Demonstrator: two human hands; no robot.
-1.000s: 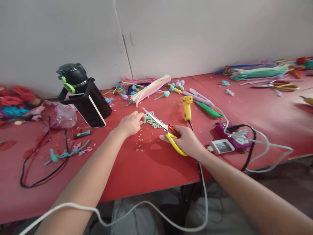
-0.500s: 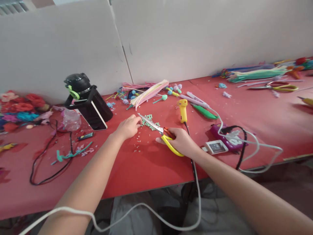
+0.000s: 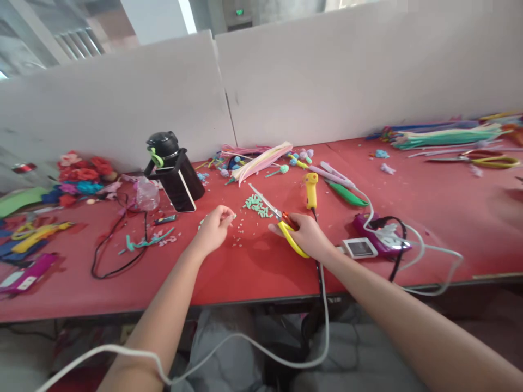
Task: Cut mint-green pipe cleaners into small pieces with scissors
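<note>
My right hand [image 3: 308, 234] grips a pair of scissors [image 3: 292, 239] with yellow and orange-red handles, the blades pointing away to the upper left and nearly closed. Just beyond the blades lies a small heap of cut, pale green pieces [image 3: 257, 206] on the red table [image 3: 241, 277]. To the left of that heap, my left hand [image 3: 214, 228] is closed in a pinch above the table. A tiny pale bit [image 3: 234, 216] shows at its fingertips. White crumbs [image 3: 238, 239] are scattered between the two hands.
A yellow glue gun [image 3: 311, 190] stands behind the scissors, and a purple power strip [image 3: 382, 239] lies at right. A black flask [image 3: 188, 174] with a phone [image 3: 180, 190] leaning on it stands at left. Pipe cleaners [image 3: 265, 162] lie behind. A white cable [image 3: 229, 343] hangs in front.
My left hand has drawn back from the green pieces towards the left, now pinching a tiny bit. My right hand still holds the scissors. The view has tilted up and turned left.
</note>
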